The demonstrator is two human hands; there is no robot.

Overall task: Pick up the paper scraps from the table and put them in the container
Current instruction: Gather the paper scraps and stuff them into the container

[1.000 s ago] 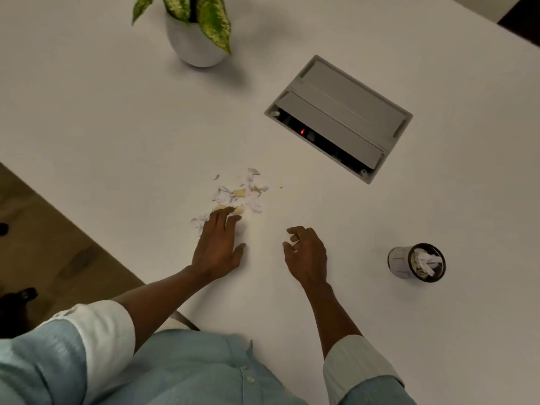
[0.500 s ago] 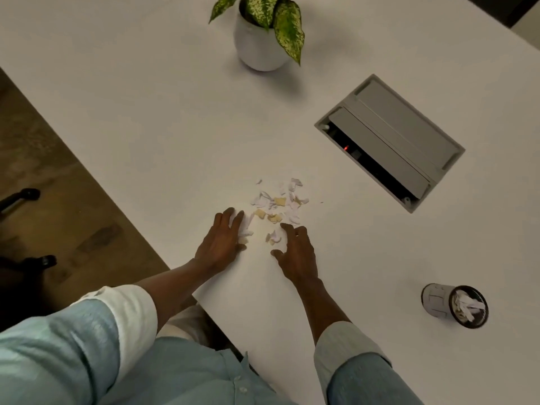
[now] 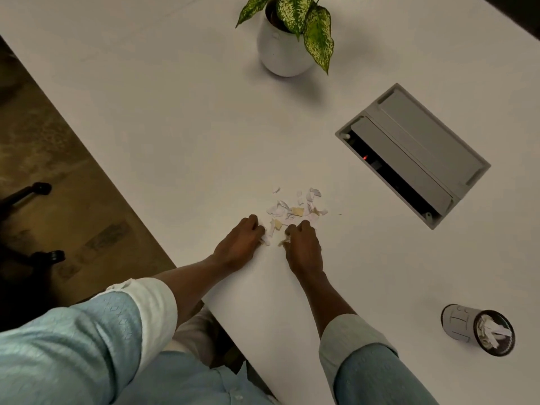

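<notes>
two hands, l hand (image 3: 238, 244) & r hand (image 3: 304, 248), each pinch a few near-edge scraps (image 3: 295, 209); most lie just beyond. container (image 3: 479, 331) sits far right, nearer r hand.

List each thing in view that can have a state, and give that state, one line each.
paper scraps: loose pile, mostly uncollected.
left hand: fingers curled, gripping scraps at the pile's near edge.
right hand: fingers curled, pinching scraps.
container: upright, open, holding paper strips.
cable hatch: lid ajar, red light lit.
potted plant: upright.
</notes>
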